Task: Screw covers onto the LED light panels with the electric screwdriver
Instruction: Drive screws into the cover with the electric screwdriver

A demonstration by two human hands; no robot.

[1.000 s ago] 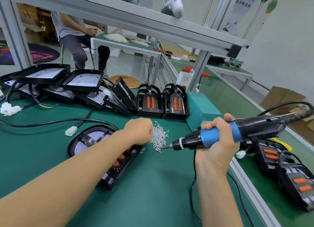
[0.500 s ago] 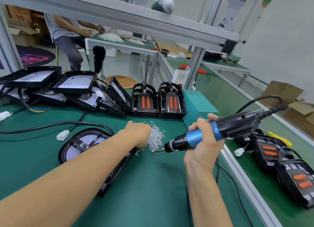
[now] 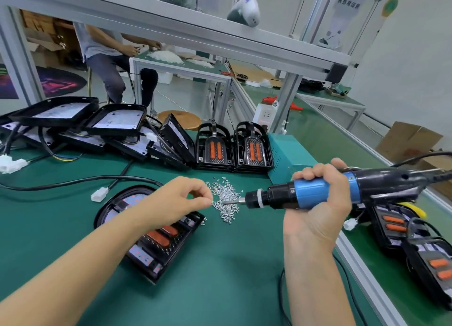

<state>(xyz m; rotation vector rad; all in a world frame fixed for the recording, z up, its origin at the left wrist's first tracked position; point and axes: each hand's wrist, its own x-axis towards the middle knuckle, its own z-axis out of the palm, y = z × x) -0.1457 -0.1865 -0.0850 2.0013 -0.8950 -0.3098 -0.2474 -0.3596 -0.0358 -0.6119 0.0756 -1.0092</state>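
Left hand fingers pinched at screw pile; right hand grips electric screwdriver horizontally.

Table, green mat. Right hand grips electric screwdriver round its blue barrel, held level, bit pointing left over a loose screw pile. Left hand, thumb and forefinger pinched at the pile's left edge; whether a screw is held is too small to tell. LED light panel lying below the left forearm. Two upright covers and a teal box behind the pile.
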